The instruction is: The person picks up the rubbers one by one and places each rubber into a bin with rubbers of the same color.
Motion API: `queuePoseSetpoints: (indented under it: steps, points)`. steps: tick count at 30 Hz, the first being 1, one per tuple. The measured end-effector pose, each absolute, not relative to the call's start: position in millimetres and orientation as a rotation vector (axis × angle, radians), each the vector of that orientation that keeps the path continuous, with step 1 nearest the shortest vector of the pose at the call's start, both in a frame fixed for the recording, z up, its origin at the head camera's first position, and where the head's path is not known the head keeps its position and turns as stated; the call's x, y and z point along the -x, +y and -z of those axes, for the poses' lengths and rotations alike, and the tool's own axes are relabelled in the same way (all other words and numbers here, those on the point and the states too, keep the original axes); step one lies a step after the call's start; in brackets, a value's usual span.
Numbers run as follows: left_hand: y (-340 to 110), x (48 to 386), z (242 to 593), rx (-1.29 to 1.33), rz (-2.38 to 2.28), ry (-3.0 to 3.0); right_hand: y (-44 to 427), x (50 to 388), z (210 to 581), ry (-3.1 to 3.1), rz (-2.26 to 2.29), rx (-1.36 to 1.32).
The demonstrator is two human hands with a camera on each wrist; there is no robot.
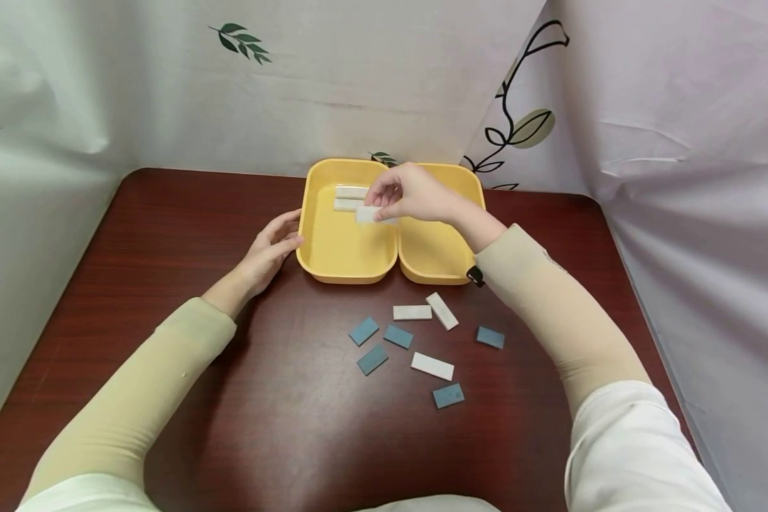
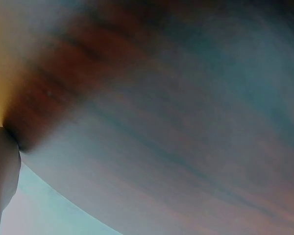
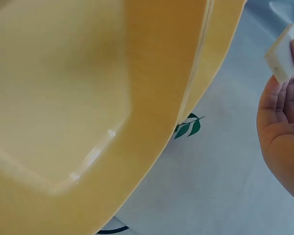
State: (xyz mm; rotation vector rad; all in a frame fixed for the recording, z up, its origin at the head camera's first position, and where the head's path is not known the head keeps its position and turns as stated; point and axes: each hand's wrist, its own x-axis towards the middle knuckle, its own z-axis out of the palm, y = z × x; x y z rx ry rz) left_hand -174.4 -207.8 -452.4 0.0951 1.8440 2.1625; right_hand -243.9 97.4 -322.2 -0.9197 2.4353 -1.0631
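Note:
My right hand [image 1: 416, 192] pinches a white rectangular block [image 1: 365, 215] between thumb and fingers, above the left half of a yellow two-part box [image 1: 320, 276]. In the right wrist view, the same block [image 3: 281, 56] sticks out past the fingertips. Two more white blocks [image 1: 345, 205] lie side by side on the floor of the left half, partly hidden by the held block and hand. My left hand [image 1: 267, 256] rests with extended fingers against the outer left side of the box. The left wrist view is mostly blurred, with one finger [image 2: 2, 166] by a yellow edge.
Several blue blocks [image 1: 398, 336] and three white blocks [image 1: 432, 366] lie scattered on the dark red table [image 1: 281, 398] in front of the box. A black clip [image 1: 476, 276] sits at the box's right front corner. A patterned white curtain [image 1: 358, 85] hangs behind.

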Motion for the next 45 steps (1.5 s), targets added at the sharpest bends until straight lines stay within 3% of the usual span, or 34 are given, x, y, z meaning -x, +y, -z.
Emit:
queuePoseSetpoints:
  steps: [45]
  points:
    - [-207, 174, 451, -0.078, -2.150, 1.853, 53, 296, 369, 2.492, 0.918, 0.898]
